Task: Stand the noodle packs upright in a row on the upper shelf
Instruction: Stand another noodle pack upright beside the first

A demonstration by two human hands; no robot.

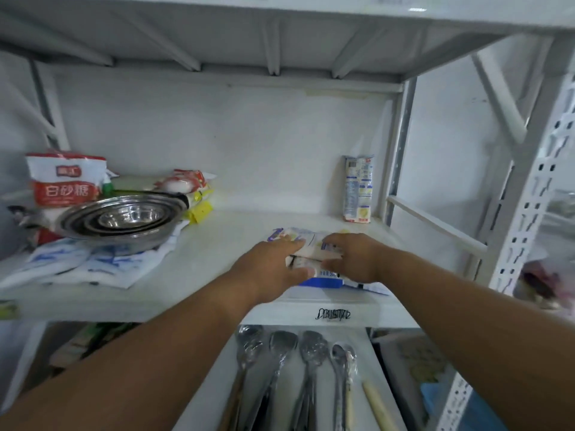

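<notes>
One noodle pack [358, 188], pale blue and white, stands upright at the back right corner of the white shelf [217, 241]. Near the shelf's front edge lies a small pile of flat noodle packs [314, 244] in white and blue wrappers. My left hand [273, 269] grips the pile from the left, thumb on its front face. On the right side, my right hand [351, 256] has its fingers curled over the top pack. The lower packs are mostly hidden under both hands.
Nested steel bowls [124, 219] sit at the shelf's left on white and blue bags [93, 262], with a red sugar bag [65, 181] and yellow packets [199, 209] behind. Wrapped ladles [280, 368] lie on the shelf below. A perforated upright [529, 213] stands at right.
</notes>
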